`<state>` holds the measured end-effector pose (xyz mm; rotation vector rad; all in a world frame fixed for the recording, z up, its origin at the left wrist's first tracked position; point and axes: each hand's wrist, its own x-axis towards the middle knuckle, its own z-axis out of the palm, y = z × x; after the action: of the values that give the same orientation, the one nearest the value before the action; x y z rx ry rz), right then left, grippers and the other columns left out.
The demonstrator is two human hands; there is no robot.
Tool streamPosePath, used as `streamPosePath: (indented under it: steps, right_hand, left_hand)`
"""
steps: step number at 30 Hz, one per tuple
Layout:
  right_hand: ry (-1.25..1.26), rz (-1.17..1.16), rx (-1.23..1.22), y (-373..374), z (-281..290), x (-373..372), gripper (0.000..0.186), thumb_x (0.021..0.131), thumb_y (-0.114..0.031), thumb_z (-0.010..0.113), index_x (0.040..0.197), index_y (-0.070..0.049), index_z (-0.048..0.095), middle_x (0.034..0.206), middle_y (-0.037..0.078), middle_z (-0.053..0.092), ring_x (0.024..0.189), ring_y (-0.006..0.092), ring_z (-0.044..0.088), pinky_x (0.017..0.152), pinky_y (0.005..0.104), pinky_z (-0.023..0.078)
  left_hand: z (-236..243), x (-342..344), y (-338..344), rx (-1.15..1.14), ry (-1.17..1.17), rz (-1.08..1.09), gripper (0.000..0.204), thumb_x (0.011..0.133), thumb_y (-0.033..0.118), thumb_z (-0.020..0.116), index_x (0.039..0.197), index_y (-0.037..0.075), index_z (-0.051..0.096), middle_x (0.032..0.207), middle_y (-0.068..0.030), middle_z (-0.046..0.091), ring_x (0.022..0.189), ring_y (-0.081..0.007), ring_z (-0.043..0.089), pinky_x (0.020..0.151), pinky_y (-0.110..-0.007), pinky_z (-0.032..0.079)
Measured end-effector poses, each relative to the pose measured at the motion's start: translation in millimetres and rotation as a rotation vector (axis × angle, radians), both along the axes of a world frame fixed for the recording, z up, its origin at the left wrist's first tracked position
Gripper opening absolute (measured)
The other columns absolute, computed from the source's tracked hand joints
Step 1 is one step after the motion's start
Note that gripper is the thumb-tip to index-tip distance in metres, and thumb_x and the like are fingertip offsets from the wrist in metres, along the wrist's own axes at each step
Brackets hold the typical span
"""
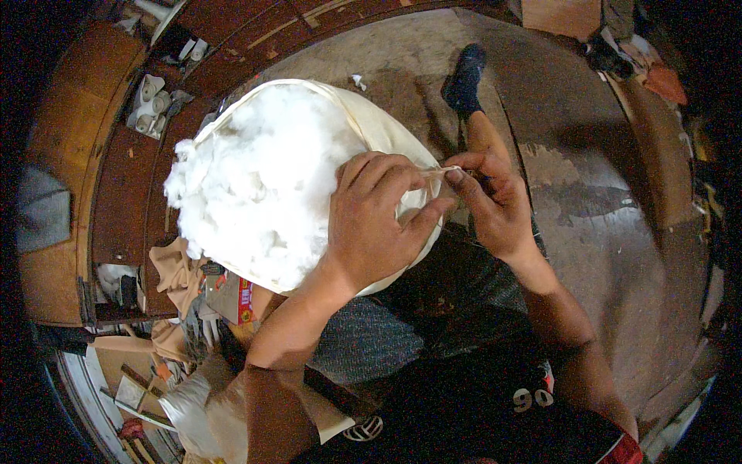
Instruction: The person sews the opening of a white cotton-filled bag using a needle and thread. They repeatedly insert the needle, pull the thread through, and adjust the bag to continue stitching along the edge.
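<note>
The right hand [495,197] pinches a thin fold of cloth between thumb and forefinger, at the rim of a cream cloth bag [396,141]. The left hand [379,213] lies over the same rim, its fingers [402,182] curled over the edge and the thumb apart from them (whether they grip, I cannot tell).

The bag sits before the person, above the dark trousers [371,332]. Its long axis runs roughly from 9 to 3 o'clock, the wide mouth facing up and toward 9, the pinched rim at 3. White fluffy stuffing [255,185] fills it, bulging past the rim at 9.

Outward from the bag, at 10 o'clock, white rolls [151,107] sit in a brown cabinet [120,197]; at 8, its lower opening holds white fluff [114,277]. A dark sock [465,81] shows at 2.
</note>
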<state>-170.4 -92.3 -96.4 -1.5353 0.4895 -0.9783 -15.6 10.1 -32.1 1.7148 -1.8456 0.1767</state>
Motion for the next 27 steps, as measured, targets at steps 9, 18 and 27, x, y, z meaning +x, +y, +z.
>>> streamPosePath:
  steps: [9,18,27]
  right_hand:
    - [0.014,-0.016,0.028,-2.1,1.1,1.4,0.014,0.102,-0.01,0.065,0.108,0.002,0.069,0.104,0.008,0.072,0.1,0.0136,0.064,0.09,0.0282,0.05]
    - [-0.041,0.01,0.08,0.2,0.4,1.9,0.014,0.103,-0.011,0.064,0.108,0.001,0.069,0.103,0.006,0.071,0.101,0.0129,0.063,0.091,0.0279,0.049]
    - [0.007,-0.053,0.043,1.4,-1.9,2.5,0.017,0.103,-0.014,0.065,0.108,0.001,0.07,0.1,0.006,0.072,0.099,0.0132,0.064,0.089,0.0281,0.05]
  left_hand:
    - [3.1,2.7,3.2,0.036,0.034,0.037,0.011,0.087,0.013,0.075,0.096,0.007,0.071,0.109,-0.011,0.072,0.105,-0.0352,0.066,0.095,-0.046,0.05]
    - [19.0,7.8,13.8,0.148,0.121,-0.029,0.008,0.09,0.01,0.07,0.091,0.004,0.066,0.121,-0.0148,0.068,0.119,-0.0368,0.062,0.104,-0.048,0.046]
    - [38.4,17.8,25.5,0.228,0.088,-0.066,0.007,0.087,0.006,0.07,0.086,0.002,0.064,0.133,-0.0161,0.065,0.133,-0.0405,0.055,0.113,-0.048,0.042]
